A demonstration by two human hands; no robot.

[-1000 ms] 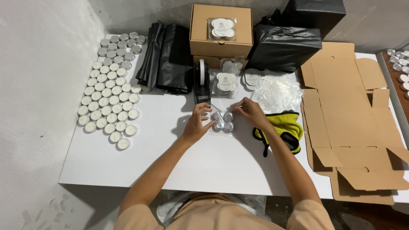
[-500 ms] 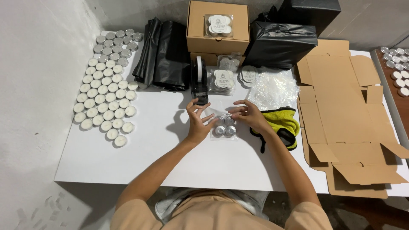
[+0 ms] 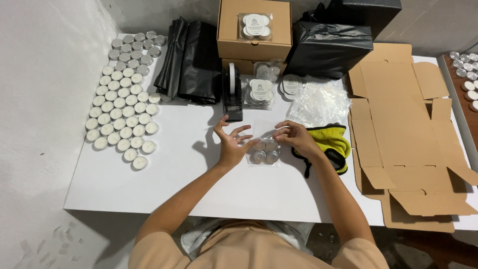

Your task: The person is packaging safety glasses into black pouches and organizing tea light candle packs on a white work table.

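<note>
Fingers of left hand (image 3: pixel 231 144) spread wide; right hand (image 3: pixel 295 137) pinches clear tealight bag (image 3: pixel 264 147).

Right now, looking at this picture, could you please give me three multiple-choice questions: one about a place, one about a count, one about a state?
1. Where does the tape dispenser stand?
A. Left of the rows of loose tealights
B. Behind the left hand, in front of the closed cardboard box
C. On the flat unfolded carton

2. How many tealights lie in the clear bag between the hands?
A. One
B. Four
C. Nine

3. In what state is the big carton on the right of the table?
A. Unfolded and flat
B. Closed and taped
C. Crushed into a ball

Answers:
1. B: the black dispenser sits just beyond the left hand, before the closed cardboard box.
2. B: four metal cups show in two pairs, the right hand pinching the bag's top.
3. A: its flaps lie spread open on the white table.
</note>
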